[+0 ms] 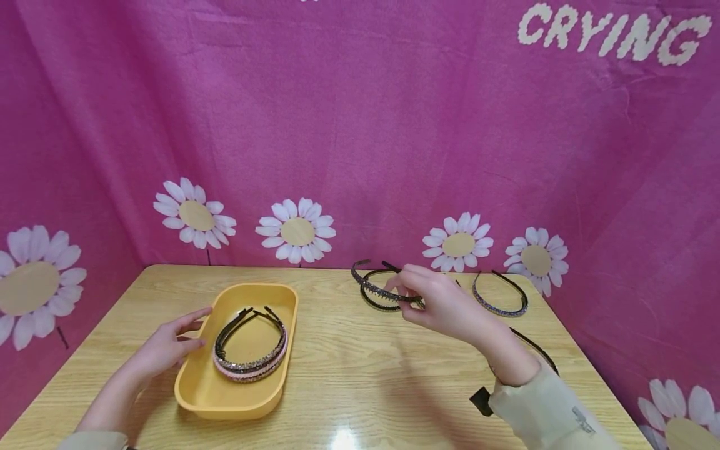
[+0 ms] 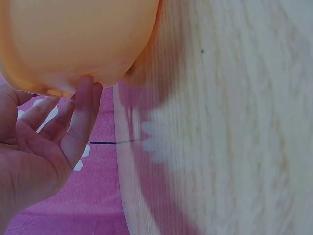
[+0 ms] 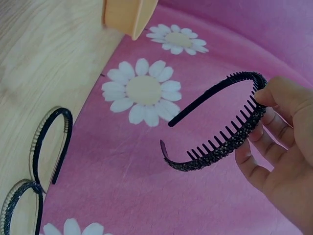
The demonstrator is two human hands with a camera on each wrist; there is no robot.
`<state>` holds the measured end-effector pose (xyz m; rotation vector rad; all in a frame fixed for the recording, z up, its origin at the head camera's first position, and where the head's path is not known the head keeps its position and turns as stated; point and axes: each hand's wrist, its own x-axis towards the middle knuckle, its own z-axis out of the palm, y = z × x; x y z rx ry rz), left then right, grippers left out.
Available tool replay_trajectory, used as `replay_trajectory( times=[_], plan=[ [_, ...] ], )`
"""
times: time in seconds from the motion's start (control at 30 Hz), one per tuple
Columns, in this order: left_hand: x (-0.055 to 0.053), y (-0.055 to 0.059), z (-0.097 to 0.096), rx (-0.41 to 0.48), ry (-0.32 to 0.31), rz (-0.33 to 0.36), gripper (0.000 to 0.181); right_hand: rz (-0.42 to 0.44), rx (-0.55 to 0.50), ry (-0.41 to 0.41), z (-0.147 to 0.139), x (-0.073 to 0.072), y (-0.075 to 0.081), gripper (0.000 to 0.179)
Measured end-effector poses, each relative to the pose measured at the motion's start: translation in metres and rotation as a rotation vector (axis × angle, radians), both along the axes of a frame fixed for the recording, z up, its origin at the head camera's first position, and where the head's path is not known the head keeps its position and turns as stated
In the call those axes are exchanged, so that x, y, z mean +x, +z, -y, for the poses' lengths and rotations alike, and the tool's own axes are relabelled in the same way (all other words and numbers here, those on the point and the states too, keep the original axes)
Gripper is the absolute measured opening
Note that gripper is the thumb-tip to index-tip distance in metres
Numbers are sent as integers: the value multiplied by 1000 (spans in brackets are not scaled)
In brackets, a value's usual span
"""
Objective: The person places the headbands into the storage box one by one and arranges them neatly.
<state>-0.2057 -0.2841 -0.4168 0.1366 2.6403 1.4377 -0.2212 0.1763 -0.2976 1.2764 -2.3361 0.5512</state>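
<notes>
My right hand [image 1: 441, 303] pinches a black glittery headband [image 3: 215, 151] with inner teeth between thumb and fingers, raised over the table's back part. In the head view it overlaps another black headband [image 1: 378, 307] behind it. At the left, my left hand [image 1: 163, 347] holds the side of a yellow tray [image 1: 239, 412], thumb at the rim. The left wrist view shows its fingers [image 2: 84, 98] against the outer wall. Several headbands [image 1: 247, 369] lie nested inside the tray, pink and dark sparkly ones among them.
On the right of the wooden table [image 1: 337, 369] lie a blue-grey glittery headband [image 1: 503, 311] and a dark headband [image 1: 537, 347], partly hidden by my right forearm. A pink cloth [image 1: 360, 125] with white daisies stands along the table's back and sides.
</notes>
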Motion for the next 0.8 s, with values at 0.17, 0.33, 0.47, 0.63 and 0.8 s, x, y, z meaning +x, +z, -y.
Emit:
replay_trajectory(
  times=[0.17,0.33,0.47,0.63,0.8],
  plan=[
    [0,0,0,13,-11,-13,62,-34,-18,13,11,0,0,29],
    [0,0,0,10,-10,-12,62,-52,-25,30,23,-1,1,30],
    [0,0,0,12,-10,-8,62,-35,-27,68,32,-2,4,25],
    [-1,-1,1,6,-12,-19,62,-48,-26,91,42,-4,6,23],
    [-1,-1,1,0,-5,-21,62,-50,-28,104,52,-8,5,27]
  ],
)
